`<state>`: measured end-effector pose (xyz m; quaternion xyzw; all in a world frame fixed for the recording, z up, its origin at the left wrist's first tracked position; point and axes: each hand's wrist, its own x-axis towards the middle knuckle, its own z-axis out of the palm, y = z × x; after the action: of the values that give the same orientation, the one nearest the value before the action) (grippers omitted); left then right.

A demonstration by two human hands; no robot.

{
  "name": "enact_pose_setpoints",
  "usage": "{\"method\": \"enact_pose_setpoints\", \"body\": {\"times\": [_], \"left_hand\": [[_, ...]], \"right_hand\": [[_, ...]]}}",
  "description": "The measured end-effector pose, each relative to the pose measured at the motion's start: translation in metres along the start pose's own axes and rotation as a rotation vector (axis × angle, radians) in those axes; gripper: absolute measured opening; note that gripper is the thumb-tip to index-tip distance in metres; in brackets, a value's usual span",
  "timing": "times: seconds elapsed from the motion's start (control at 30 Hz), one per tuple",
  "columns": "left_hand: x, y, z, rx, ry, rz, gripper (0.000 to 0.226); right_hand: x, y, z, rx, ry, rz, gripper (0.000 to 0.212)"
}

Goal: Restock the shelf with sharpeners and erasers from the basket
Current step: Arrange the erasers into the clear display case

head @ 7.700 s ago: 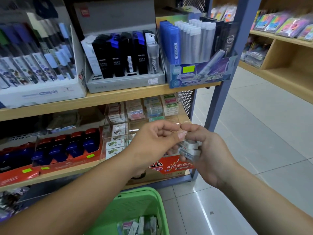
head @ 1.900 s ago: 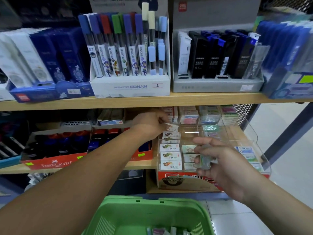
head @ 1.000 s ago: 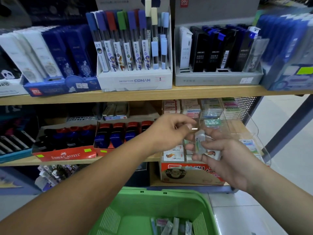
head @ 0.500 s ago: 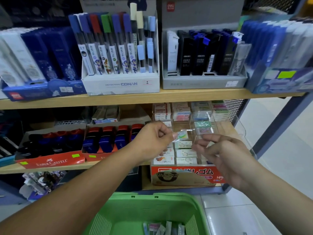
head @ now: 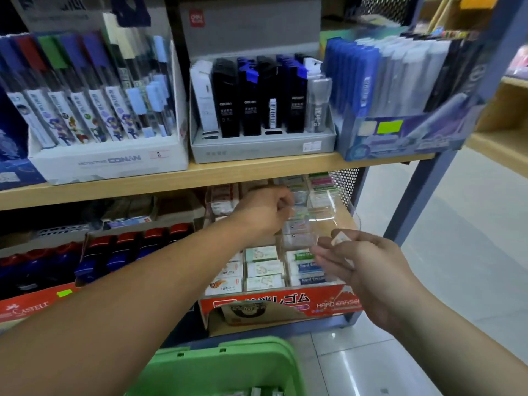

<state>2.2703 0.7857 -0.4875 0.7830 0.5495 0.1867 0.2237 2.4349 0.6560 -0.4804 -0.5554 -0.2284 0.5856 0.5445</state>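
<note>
A clear tiered eraser display (head: 337, 214) stands on the lower shelf, above a red "Hard Eraser" box (head: 285, 305). My left hand (head: 264, 212) reaches into the display's middle tiers with fingers curled. A small green-wrapped eraser (head: 298, 217) shows blurred at its fingertips. My right hand (head: 371, 270) hovers in front of the display's right side and pinches a small pale eraser (head: 340, 240) between thumb and fingers. The green basket (head: 228, 364) hangs below my arms, with a few packets (head: 257, 392) at its bottom.
Red and blue sharpeners (head: 128, 252) fill a Faber-Castell tray left of the erasers. The upper shelf board (head: 200, 174) overhangs the display and carries boxes of pencil leads. A blue shelf post (head: 428, 178) and tiled floor (head: 457, 252) lie to the right.
My left hand has moved up and deeper into the display with its eraser. My right hand has dropped slightly to the right and now shows a single piece in its pinch.
</note>
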Motion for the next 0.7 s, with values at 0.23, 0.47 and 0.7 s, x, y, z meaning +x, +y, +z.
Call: {"method": "enact_pose_setpoints", "body": {"times": [0.23, 0.47, 0.7], "left_hand": [[0.008, -0.002, -0.008, 0.028, -0.13, -0.011, 0.007], [0.01, 0.005, -0.008, 0.209, -0.305, 0.021, 0.023], [0.011, 0.003, 0.002, 0.173, -0.306, 0.015, 0.03]], "right_hand": [[0.001, 0.0, -0.009, -0.01, 0.03, -0.066, 0.019], [0.001, 0.002, -0.01, -0.108, 0.037, -0.098, 0.01], [0.0, 0.002, -0.013, -0.158, -0.026, -0.104, 0.015]]}}
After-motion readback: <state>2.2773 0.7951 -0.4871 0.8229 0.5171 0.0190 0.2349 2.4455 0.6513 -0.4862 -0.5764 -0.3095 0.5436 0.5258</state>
